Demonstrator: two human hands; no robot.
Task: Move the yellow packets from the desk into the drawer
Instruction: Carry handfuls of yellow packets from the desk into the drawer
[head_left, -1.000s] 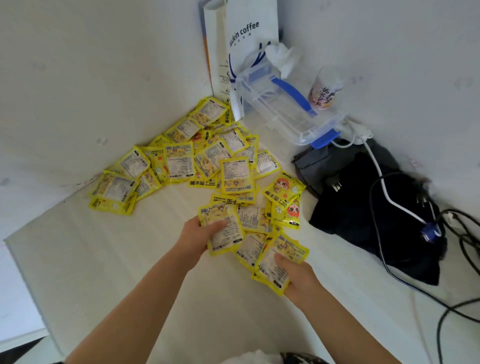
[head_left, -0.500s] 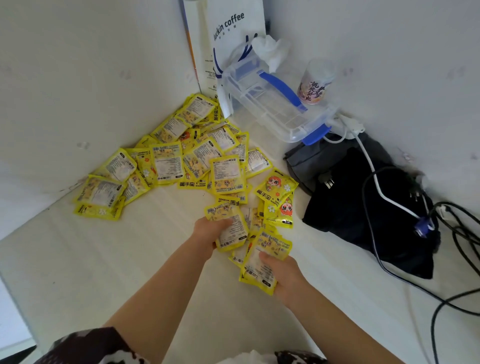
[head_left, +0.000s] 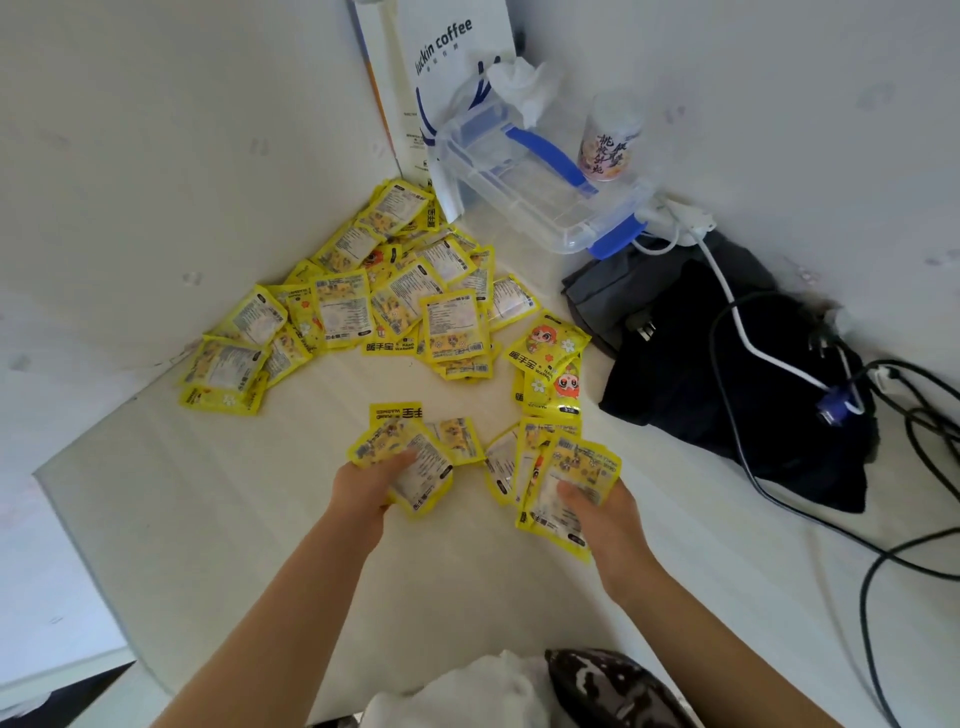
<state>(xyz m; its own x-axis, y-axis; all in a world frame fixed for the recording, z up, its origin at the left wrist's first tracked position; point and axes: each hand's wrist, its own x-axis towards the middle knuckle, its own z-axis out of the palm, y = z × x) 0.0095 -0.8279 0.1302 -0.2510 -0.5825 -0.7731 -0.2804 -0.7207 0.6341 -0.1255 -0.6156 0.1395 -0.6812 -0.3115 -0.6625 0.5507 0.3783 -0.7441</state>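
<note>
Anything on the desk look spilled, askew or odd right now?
Yes: the clear storage box sits tilted, propped against the coffee bag, crumpled tissue on top. Yellow packets lie scattered in a loose heap.

Your white desk (head_left: 249, 519) carries a heap of yellow packets (head_left: 395, 306) in its far corner. Just right of that heap lies a clear lidded box (head_left: 535, 192), beyond the box a Luckin Coffee bag (head_left: 441, 67), and further right a black bag (head_left: 727, 374) draped with cables (head_left: 769, 358).

A home or dorm desk (head_left: 218, 519) set in a white-walled corner: behind it stands a coffee bag (head_left: 441, 62), cables (head_left: 893, 545) trailing at its right.
</note>
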